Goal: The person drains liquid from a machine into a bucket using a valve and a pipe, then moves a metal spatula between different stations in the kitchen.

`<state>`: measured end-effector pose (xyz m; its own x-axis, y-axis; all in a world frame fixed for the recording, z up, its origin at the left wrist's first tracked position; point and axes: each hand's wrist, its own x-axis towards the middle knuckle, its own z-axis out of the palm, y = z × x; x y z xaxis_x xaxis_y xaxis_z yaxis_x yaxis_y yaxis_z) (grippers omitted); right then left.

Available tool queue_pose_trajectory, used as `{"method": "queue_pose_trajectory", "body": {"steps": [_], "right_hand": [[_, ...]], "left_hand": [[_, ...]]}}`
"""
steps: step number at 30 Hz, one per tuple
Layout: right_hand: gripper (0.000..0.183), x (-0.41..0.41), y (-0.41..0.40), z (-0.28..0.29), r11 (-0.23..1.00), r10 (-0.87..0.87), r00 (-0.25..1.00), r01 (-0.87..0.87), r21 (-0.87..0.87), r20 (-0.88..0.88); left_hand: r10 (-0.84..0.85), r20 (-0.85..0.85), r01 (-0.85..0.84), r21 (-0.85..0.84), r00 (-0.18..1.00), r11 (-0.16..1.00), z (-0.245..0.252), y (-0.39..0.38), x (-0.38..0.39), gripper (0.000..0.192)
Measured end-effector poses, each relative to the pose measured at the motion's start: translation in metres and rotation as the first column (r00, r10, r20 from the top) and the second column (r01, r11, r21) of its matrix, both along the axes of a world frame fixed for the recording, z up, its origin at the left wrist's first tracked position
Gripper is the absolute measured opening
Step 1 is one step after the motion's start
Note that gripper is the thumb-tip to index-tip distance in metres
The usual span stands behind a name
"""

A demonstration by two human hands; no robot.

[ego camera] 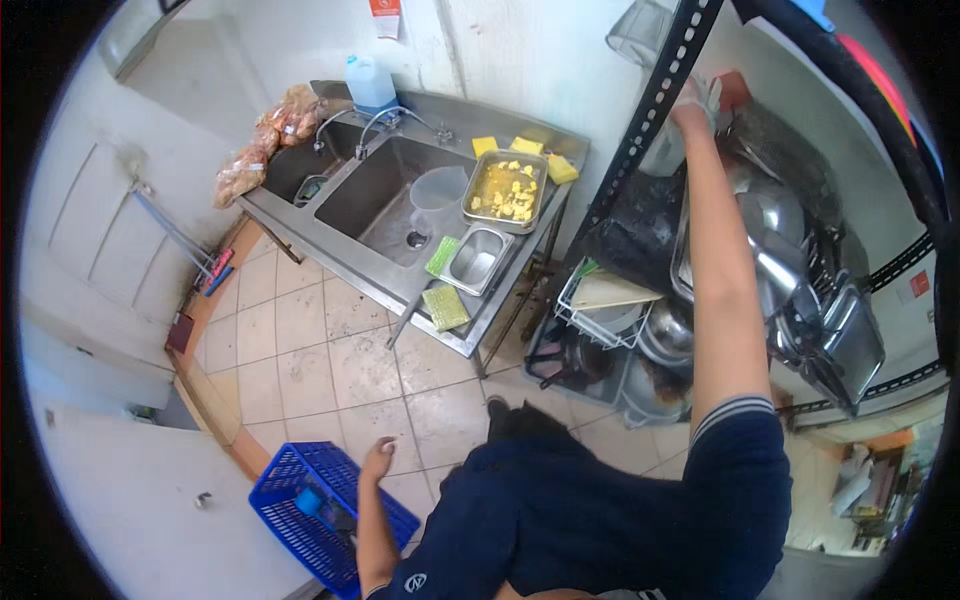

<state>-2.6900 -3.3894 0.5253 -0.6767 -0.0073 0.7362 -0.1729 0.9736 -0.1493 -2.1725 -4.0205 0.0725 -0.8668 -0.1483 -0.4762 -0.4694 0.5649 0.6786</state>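
My right arm stretches up to a metal rack, where my right hand (691, 109) is beside the perforated black post (651, 112). Whitish, translucent plastic (664, 148) shows close to that hand; the blurred view does not settle whether I grip it. Below the arm, steel bowls and pans (769, 214) crowd the shelf. My left hand (379, 456) hangs low with curled fingers, above the tiled floor and near a blue plastic crate (300, 517). A pale spot shows at its fingertips, too small to identify.
A stainless steel double sink (360, 247) stands ahead. It bears a steel tray of yellow pieces (504, 187), yellow sponges (562, 169), a small steel pan (476, 259) and a blue-liquid jug (371, 86). A white wire basket (600, 322) and grey tubs (577, 375) sit low by the rack.
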Motion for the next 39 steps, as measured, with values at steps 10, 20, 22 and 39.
{"method": "queue_pose_trajectory", "body": {"steps": [10, 20, 22, 39], "right_hand": [[0.028, -0.029, 0.048, 0.091, 0.969, -0.224, 0.83, 0.132, -0.21, -0.51], [0.033, 0.158, 0.025, 0.08, 0.476, 0.271, 0.369, -0.854, -0.21, -0.889], [0.036, 0.221, 0.037, 0.067, 0.402, 0.141, 0.336, -0.879, -0.256, -0.931], [0.025, 0.691, -0.082, -0.363, -0.495, -0.683, 0.616, -0.785, -0.372, -0.393]], "left_hand": [[-0.002, 0.468, -0.151, 0.289, 0.884, 0.945, -0.005, 0.037, -0.029, 0.05], [-0.739, 0.369, 0.59, 0.446, 0.564, 0.673, -0.004, -0.016, -0.176, 0.039], [-0.838, 0.349, 0.707, 0.453, 0.42, 0.543, 0.067, 0.022, -0.22, 0.036], [-0.962, 0.026, 0.733, 0.654, -0.271, -0.189, 0.178, 0.289, -0.149, 0.035]]}}
